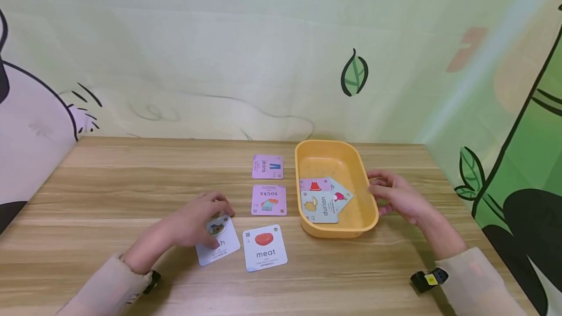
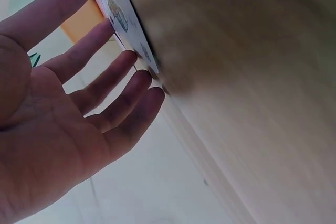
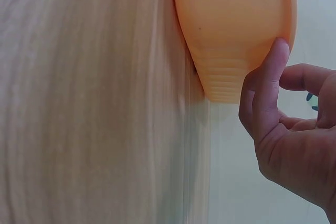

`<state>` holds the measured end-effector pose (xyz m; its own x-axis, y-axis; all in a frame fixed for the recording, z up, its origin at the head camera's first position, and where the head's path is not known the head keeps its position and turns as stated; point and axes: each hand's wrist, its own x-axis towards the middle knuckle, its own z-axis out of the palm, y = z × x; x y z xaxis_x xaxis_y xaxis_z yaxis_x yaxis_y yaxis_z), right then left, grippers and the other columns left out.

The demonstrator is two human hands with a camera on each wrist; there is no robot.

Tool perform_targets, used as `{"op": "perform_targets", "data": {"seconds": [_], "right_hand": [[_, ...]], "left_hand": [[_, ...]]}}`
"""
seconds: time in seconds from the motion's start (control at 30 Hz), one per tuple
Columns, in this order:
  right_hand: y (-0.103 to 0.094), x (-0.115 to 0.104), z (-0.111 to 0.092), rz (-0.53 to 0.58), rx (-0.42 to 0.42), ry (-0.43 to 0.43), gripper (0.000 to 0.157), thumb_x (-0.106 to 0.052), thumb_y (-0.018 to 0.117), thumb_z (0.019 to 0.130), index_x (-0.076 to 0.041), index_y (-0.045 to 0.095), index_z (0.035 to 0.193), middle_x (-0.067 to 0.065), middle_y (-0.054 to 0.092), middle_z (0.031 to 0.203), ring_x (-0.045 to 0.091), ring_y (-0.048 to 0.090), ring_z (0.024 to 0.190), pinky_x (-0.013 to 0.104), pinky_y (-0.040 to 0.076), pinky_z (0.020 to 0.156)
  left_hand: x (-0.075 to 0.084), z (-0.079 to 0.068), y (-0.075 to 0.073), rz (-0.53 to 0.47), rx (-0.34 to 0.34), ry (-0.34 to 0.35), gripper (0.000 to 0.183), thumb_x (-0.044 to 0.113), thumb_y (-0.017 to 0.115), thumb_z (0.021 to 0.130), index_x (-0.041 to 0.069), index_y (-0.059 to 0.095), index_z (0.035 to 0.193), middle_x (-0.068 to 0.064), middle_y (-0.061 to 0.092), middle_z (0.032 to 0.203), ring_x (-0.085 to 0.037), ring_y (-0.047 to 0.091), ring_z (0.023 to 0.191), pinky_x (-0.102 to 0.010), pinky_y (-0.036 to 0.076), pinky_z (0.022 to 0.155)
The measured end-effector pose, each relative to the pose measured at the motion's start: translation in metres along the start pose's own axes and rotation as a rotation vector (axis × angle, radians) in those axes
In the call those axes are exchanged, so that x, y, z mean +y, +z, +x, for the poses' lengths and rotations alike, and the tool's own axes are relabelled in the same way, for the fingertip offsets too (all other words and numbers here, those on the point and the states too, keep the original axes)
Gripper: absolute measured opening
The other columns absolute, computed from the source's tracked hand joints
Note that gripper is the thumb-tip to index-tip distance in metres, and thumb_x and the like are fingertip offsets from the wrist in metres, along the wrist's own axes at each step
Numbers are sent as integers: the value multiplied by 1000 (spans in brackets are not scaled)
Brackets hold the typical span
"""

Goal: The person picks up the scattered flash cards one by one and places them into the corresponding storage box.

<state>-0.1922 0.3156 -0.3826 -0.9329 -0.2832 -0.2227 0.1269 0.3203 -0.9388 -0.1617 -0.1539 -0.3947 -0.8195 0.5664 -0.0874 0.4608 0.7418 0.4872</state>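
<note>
Fingers of the left hand (image 1: 195, 219) spread loosely on the card (image 1: 225, 242); guide its edges lightly, right hand (image 1: 401, 199) loose against the bin (image 1: 335, 232).

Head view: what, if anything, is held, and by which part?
No clear hold: the left hand touches the fish card; the right hand, the side of the yellow tray.

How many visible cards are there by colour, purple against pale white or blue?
Purple: 3 (jeans card, socks card, red-dress card)
Pale white or blue: 4 (meat card, card ending in "sh", durian card, partly covered card with a pink picture)
Total: 7 visible cards
</note>
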Motion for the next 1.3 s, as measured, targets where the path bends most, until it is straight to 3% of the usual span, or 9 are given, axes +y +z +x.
{"op": "perform_targets", "data": {"seconds": [0.17,0.27,0.4,0.63,0.77,0.9,1.1,1.3], "right_hand": [[0,0,0,-6,2,5,58,-12,54,106,9,28,153,32,51,137,25,66,102,37,62,64],[0,0,0,-6,2,7,58,-12,54,106,9,28,153,32,51,137,25,66,102,37,62,65],[-1,0,1,-5,1,9,58,-13,54,106,8,28,154,32,50,137,25,66,102,37,62,65],[-1,0,1,-7,3,11,59,-13,54,105,8,28,154,31,50,137,25,66,102,37,62,65],[0,-1,0,-11,3,12,58,-13,54,105,8,28,153,31,51,137,25,66,102,37,62,66],[0,-1,0,-10,4,11,58,-12,54,105,8,28,153,32,50,137,25,66,102,38,62,66],[0,-1,0,-5,6,11,58,-12,54,105,9,28,153,32,50,137,24,66,102,37,62,66],[0,-1,0,0,8,14,59,-12,54,105,8,28,153,31,51,136,24,66,102,37,62,66]], "left_hand": [[1,0,0,-18,13,-40,58,8,95,66,15,69,118,-8,57,127,-29,53,111,-51,50,94],[1,0,-1,-14,32,-22,57,4,93,68,14,68,118,-7,59,121,-28,54,105,-50,50,92],[2,1,-1,-34,57,-20,56,-3,90,71,11,66,120,-8,64,120,-29,58,107,-51,52,94],[2,4,-3,-79,84,-76,53,-9,83,77,6,67,125,-11,66,118,-31,60,109,-52,53,95],[-2,4,-7,-119,97,-82,51,-13,78,77,3,68,124,-9,66,109,-30,61,101,-49,55,87],[-7,4,-10,-151,124,-68,44,-13,75,78,3,71,119,-6,65,100,-24,61,87,-39,55,74],[-12,2,-15,-262,140,-58,43,-16,72,76,1,71,116,-8,64,98,-20,62,77,-32,54,64],[-16,1,-18,-406,128,-83,42,-17,71,81,-2,69,120,-12,63,101,-24,67,82,-35,59,66]]}}
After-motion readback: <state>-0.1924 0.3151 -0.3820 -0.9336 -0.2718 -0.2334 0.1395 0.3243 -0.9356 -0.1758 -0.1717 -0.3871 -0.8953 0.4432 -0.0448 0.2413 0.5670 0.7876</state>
